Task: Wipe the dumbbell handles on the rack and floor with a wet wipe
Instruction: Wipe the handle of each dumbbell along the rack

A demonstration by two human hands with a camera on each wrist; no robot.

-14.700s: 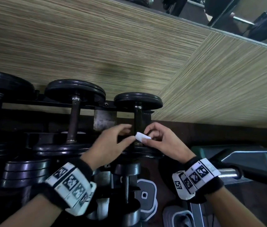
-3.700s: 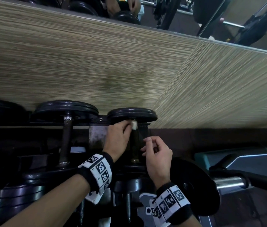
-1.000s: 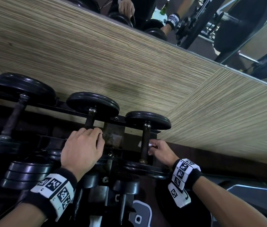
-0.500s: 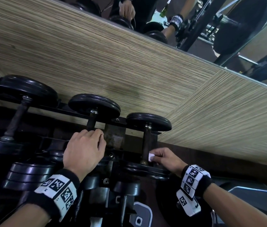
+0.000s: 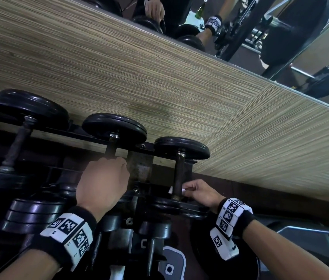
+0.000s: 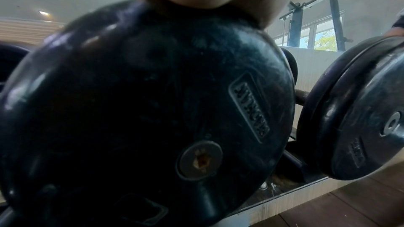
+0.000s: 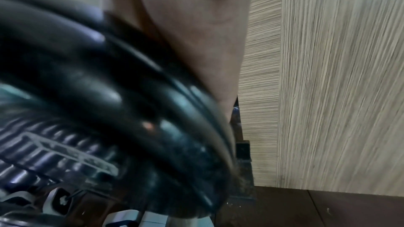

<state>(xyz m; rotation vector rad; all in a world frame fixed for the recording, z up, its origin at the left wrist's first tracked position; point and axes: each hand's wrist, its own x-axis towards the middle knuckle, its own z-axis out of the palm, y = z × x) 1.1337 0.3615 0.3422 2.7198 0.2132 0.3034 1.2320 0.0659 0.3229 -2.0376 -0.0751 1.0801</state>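
On the black rack (image 5: 139, 147), the rightmost dumbbell lies with its dark handle (image 5: 178, 172) pointing toward the wall. My right hand (image 5: 189, 191) pinches a white wet wipe (image 5: 183, 191) wrapped round the lower end of that handle, just above the near plate (image 5: 177, 207). A corner of the wipe shows on the handle's left side. My left hand (image 5: 107, 178) curls over the handle of the middle dumbbell (image 5: 111, 147); its fingertips are hidden. The left wrist view is filled by that dumbbell's black end plate (image 6: 153, 110), and the right wrist view by the blurred rim of a black plate (image 7: 98, 92).
A third dumbbell (image 5: 18, 142) lies at the rack's left. More dumbbells and stacked plates (image 5: 34, 215) sit on the lower tier. A striped wooden wall (image 5: 159, 77) stands right behind the rack, with a mirror (image 5: 280, 27) above it. A bench frame (image 5: 311, 233) is at the lower right.
My right hand has slid the wipe down the right dumbbell's handle, from about its middle to the end by the near plate. The left hand keeps its hold on the middle dumbbell's handle.
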